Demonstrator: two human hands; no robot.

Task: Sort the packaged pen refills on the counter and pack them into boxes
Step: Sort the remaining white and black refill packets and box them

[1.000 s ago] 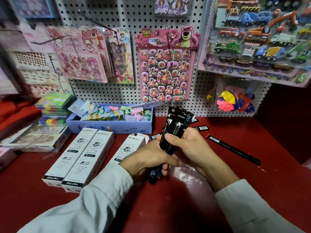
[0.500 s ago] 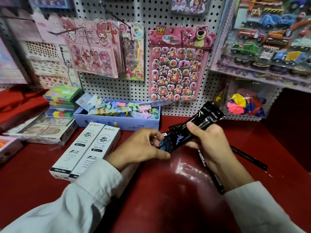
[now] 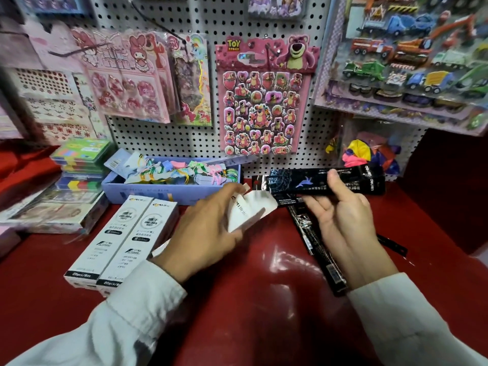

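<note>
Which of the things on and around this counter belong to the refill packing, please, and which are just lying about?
Part of the job:
- black refill packs in the right hand
- open white box at the left hand
- two closed white boxes
- loose refill packs on the counter

Just lying about:
- blue tray of trinkets
- bear sticker sheet
- balloons

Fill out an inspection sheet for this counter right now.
Surface: red counter, glossy.
Job's things: black refill packs held; loose refill packs lying flat; two closed white boxes; third white box with flap open.
Clutter: blue tray of ribbon tags, stacked coloured cases.
Grippers: right hand grips the held packs; left hand on the open box.
Cables: nothing seen.
Surroundings: pegboard with sticker sheets, balloon bag.
</note>
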